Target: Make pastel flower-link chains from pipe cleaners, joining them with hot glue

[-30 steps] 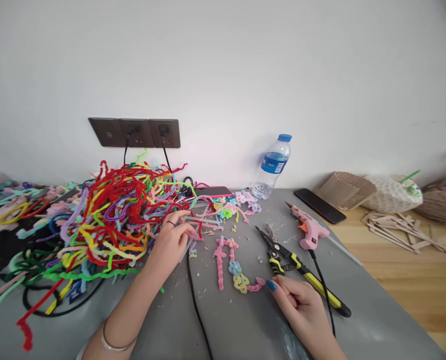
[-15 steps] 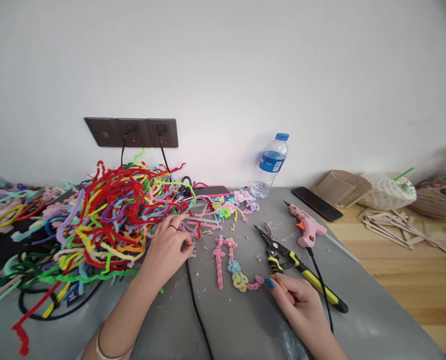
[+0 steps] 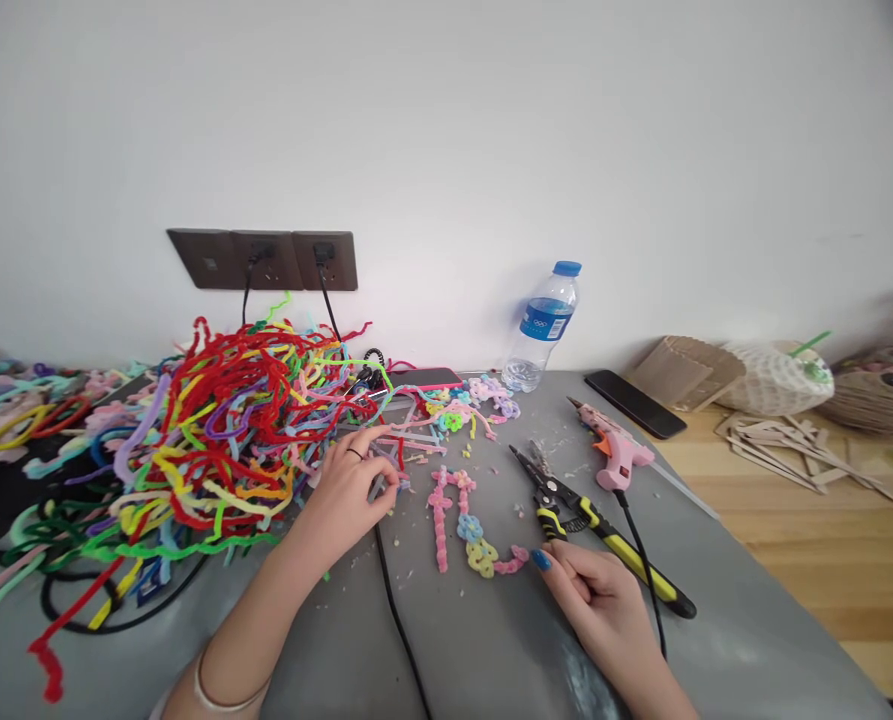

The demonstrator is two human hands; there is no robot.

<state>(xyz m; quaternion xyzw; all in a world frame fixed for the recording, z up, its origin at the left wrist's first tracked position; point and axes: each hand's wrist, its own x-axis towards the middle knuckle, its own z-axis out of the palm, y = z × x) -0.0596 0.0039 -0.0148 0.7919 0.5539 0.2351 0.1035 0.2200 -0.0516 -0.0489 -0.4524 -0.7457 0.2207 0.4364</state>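
On the grey tabletop (image 3: 491,640), the left hand (image 3: 345,495) appears to pinch loose pale sticks at the three o'clock edge of the tangled multicoloured pipe-cleaner heap (image 3: 213,440), while the right hand (image 3: 600,600) rests curled at four o'clock of the pastel pipe-cleaner flower chain (image 3: 465,525), beside yellow-handled black pliers (image 3: 596,530).

Left hand (image 3: 345,495): fingertips buried among pale strands beside pipe-cleaner pile (image 3: 213,440); grasp indeterminate. Right hand (image 3: 603,605): wrist cut by lower edge. Pile runs past left edge. Bottle (image 3: 540,330) label text too small. Black cable (image 3: 397,620) exits bottom edge.
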